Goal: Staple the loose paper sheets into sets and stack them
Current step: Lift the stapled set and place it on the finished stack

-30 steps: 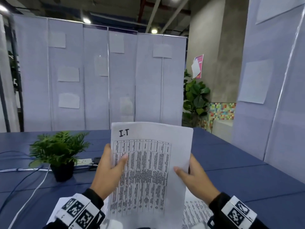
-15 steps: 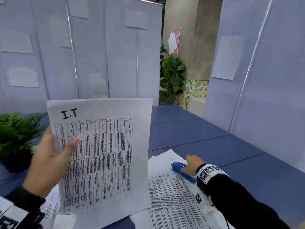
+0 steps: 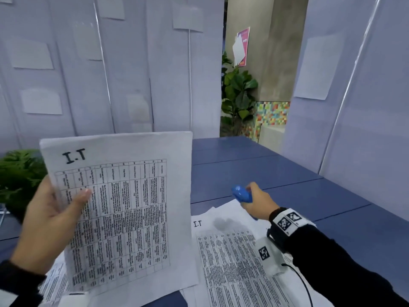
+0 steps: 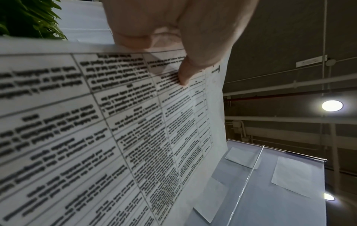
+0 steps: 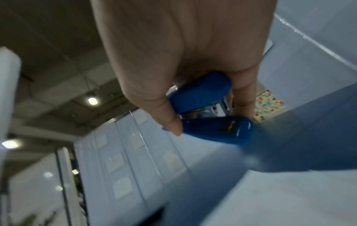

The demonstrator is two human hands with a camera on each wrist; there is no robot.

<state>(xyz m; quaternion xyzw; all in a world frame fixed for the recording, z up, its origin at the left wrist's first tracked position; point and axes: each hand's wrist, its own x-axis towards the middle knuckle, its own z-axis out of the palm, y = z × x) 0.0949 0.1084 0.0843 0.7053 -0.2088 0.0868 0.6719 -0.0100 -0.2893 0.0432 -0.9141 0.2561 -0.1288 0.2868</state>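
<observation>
My left hand [image 3: 55, 209] holds a set of printed sheets [image 3: 124, 209] marked "I.T" upright above the table, thumb [image 4: 185, 73] pressed on the front page [image 4: 115, 130] and fingers behind it. My right hand [image 3: 254, 200] grips a blue stapler [image 3: 241, 193], lifted just above the loose sheets [image 3: 232, 258] lying on the blue table [image 3: 309, 196]. In the right wrist view the stapler [image 5: 210, 110] sits between my thumb and fingers, its metal mouth showing. The top loose sheet also reads "I.T".
A small potted plant [image 3: 20, 176] stands at the left behind the held sheets. White partition panels [image 3: 132, 74] close the back and the right side [image 3: 365, 107]. More printed pages [image 3: 55, 282] lie under my left wrist.
My right hand let go of the sheets, reached right to the stapler on the table and picked it up. The left hand now holds the sheets alone, shifted left.
</observation>
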